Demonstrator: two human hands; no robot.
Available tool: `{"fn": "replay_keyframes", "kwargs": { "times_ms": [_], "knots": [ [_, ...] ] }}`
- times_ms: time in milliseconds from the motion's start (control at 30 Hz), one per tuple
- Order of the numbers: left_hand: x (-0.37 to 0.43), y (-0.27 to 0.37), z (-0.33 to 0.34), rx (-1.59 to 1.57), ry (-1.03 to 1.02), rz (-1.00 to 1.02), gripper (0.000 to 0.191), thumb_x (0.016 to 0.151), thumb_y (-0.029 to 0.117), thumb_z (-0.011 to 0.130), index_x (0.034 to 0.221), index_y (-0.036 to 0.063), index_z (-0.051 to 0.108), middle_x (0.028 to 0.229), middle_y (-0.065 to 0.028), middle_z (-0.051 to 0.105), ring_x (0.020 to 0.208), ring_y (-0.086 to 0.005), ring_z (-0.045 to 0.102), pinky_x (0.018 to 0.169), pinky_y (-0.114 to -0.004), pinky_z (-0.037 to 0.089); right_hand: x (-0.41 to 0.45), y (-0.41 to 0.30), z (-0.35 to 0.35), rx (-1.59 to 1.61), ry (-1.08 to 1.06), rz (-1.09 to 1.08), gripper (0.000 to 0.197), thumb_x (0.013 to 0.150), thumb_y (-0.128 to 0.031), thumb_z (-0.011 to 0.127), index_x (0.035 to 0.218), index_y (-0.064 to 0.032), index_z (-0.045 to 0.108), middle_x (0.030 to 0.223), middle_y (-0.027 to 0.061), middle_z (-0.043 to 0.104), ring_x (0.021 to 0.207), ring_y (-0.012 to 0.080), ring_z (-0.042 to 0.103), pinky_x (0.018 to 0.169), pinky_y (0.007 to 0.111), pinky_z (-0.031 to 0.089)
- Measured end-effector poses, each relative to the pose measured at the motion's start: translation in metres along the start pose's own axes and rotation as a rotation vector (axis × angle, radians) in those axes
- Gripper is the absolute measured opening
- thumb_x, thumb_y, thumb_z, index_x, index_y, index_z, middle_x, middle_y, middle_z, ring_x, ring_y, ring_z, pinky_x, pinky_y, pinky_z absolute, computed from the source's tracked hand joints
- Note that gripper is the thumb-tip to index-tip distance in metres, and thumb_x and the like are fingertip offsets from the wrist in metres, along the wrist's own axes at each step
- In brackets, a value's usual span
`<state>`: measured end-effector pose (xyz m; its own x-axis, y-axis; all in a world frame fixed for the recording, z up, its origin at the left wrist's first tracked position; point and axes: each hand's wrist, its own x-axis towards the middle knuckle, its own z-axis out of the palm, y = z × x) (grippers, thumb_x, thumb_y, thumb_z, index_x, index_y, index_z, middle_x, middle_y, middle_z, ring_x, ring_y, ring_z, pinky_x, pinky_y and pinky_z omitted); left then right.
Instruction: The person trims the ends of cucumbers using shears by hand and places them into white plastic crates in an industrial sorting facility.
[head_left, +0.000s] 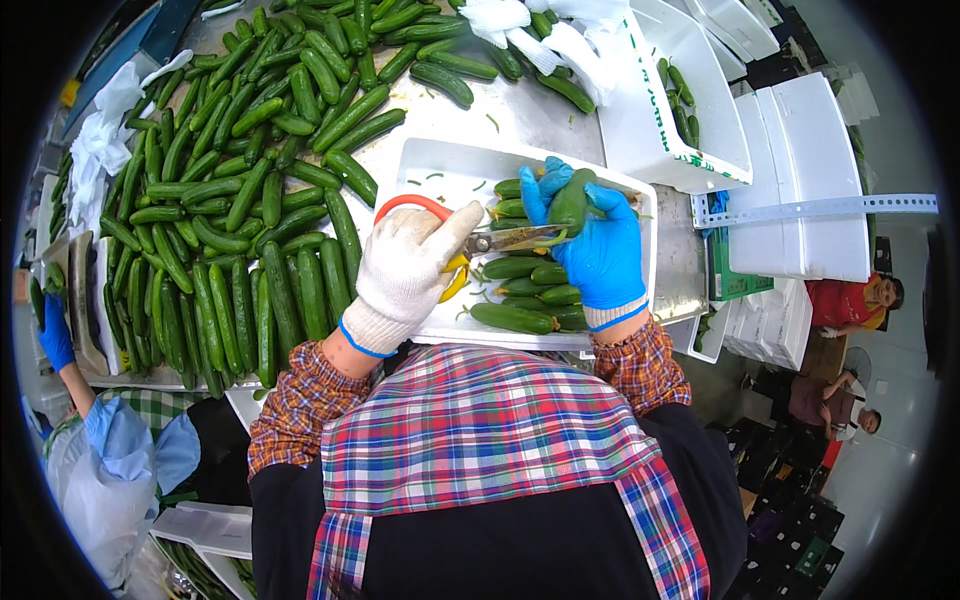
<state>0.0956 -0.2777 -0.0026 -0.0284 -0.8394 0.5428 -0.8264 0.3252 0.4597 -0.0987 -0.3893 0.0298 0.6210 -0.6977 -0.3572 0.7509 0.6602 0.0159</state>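
My left hand (405, 266), in a white knit glove, grips scissors (514, 239) with one red-orange and one yellow handle loop. A green cucumber (574, 199) is held in my right hand (606, 259), which wears a blue glove over a knit one. The blades reach across to the lower end of this cucumber, by its curved stem. Whether they touch the stem, I cannot tell. Both hands are above a white foam box (651, 300). Inside it, cucumbers (514, 319) lie side by side beneath my right hand, with small stem cuttings (435, 176) scattered about.
A large cucumber pile (247, 172) covers the metal table (540, 124) to the left. White cloths or gloves (577, 52) lie at the back. Another foam box (630, 97) stands back right, near stacked white boxes (795, 172). A co-worker's blue-gloved hand (56, 334) is far left.
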Motion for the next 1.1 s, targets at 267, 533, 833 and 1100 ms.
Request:
{"fn": "replay_keyframes", "kwargs": {
  "times_ms": [267, 533, 833, 1100],
  "knots": [
    [0.001, 0.001, 0.002, -0.026, -0.074, -0.075, 0.053, 0.066, 0.000, 0.068, 0.118, 0.0131, 0.064, 0.079, -0.0104, 0.057, 0.071, -0.0317, 0.058, 0.064, -0.041, 0.048, 0.004, -0.009, -0.015, 0.038, -0.006, 0.022, 0.051, 0.080, 0.002, 0.054, 0.126, 0.0140, 0.037, 0.107, 0.0169, 0.056, 0.106, 0.0292, 0.057, 0.118, 0.050, 0.027],
    [-0.013, 0.003, 0.007, -0.669, -0.114, -0.687, 0.049, 0.081, 0.004, 0.069, 0.129, 0.0071, 0.056, 0.092, -0.0071, 0.062, 0.080, -0.0133, 0.060, 0.075, -0.026, 0.050, 0.004, 0.006, -0.003, -0.638, -0.100, -0.231, 0.045, 0.086, -0.001, 0.057, 0.129, 0.0015, 0.045, 0.109, 0.0132, 0.059, 0.100, 0.0263, 0.060, 0.106, 0.051, 0.042],
    [0.006, 0.006, -0.003, -0.908, -0.110, -0.766, 0.058, 0.079, 0.010, 0.075, 0.131, 0.0006, 0.051, 0.095, -0.0051, 0.057, 0.084, -0.0115, 0.057, 0.078, -0.024, 0.048, -0.006, 0.017, -0.008, -1.287, -0.072, -0.082, 0.062, 0.086, 0.002, 0.061, 0.143, 0.0007, 0.035, 0.124, 0.0137, 0.056, 0.111, 0.0208, 0.058, 0.096, 0.034, 0.049],
    [0.019, 0.006, -0.008, -1.174, 0.094, -0.775, 0.066, 0.079, 0.021, 0.080, 0.132, 0.0007, 0.048, 0.099, -0.0068, 0.058, 0.090, -0.0137, 0.057, 0.081, -0.025, 0.047, -0.001, 0.018, -0.010, -2.034, -0.407, -0.164, 0.066, 0.081, 0.003, 0.067, 0.142, -0.0041, 0.042, 0.125, 0.0100, 0.057, 0.113, 0.0191, 0.056, 0.095, 0.032, 0.047]
  ]
}}
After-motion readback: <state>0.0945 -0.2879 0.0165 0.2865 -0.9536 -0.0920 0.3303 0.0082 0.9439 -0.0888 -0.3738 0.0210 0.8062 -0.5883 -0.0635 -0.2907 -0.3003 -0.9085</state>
